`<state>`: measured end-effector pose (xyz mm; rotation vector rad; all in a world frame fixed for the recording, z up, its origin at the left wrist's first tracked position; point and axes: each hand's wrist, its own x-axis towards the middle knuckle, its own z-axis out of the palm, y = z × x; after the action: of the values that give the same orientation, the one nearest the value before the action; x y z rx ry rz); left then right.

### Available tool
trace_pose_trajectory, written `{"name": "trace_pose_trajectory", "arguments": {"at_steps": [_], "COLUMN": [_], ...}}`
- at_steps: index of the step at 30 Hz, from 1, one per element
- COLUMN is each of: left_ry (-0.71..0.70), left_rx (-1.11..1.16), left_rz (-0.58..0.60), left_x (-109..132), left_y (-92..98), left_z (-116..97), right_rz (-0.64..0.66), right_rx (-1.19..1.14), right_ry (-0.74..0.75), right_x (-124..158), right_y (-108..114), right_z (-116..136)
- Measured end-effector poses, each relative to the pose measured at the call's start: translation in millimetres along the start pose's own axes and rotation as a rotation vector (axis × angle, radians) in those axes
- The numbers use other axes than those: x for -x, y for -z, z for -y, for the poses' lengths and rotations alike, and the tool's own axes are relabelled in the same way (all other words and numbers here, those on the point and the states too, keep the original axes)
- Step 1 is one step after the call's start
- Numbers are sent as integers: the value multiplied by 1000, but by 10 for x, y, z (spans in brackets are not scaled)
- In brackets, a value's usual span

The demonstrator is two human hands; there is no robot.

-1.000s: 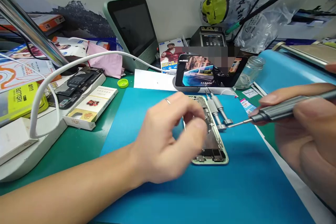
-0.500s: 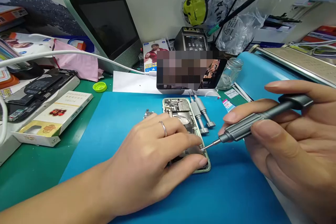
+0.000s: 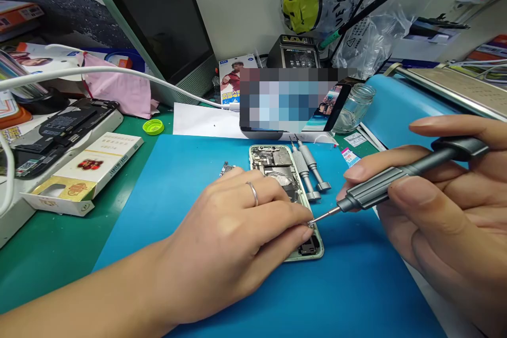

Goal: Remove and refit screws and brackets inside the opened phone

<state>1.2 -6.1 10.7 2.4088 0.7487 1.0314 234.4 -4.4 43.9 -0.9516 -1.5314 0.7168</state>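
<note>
Screwdriver (image 3: 372,190) in right hand (image 3: 443,211), tip at left hand (image 3: 233,227), over phone (image 3: 281,166)

The one camera over there sits on the person's head, facing forward and down across the desk (image 3: 59,253). It looks from close in: the left hand (image 3: 232,237) spreads large over the lower middle, and the right hand (image 3: 447,253) looms big, cut off by the right edge. Past both, the view reaches up to the back wall (image 3: 237,5).

Open phone (image 3: 279,158) and two screwdrivers (image 3: 302,167) on a blue mat (image 3: 178,185) over green table (image 3: 59,253)
</note>
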Motion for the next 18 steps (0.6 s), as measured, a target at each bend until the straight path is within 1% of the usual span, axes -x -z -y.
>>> {"name": "trace_pose_trajectory", "arguments": {"at_steps": [7,12,15,18], "left_ry": [15,28,39,66], "left_rx": [-6,-5,17,20], "left_rz": [-3,-7,-26,-67], "left_x": [6,-7,-28,-27], "left_y": [4,7,7,-19], "left_z": [2,-10,-28,-37], "right_rz": [40,63,80,56], "right_rx": [-4,8,7,51], "right_ry": [-28,5,61,193], "right_x": [39,4,-22,-23], "right_y": [29,10,-11,15], "right_z": [-3,1,-17,-24]}}
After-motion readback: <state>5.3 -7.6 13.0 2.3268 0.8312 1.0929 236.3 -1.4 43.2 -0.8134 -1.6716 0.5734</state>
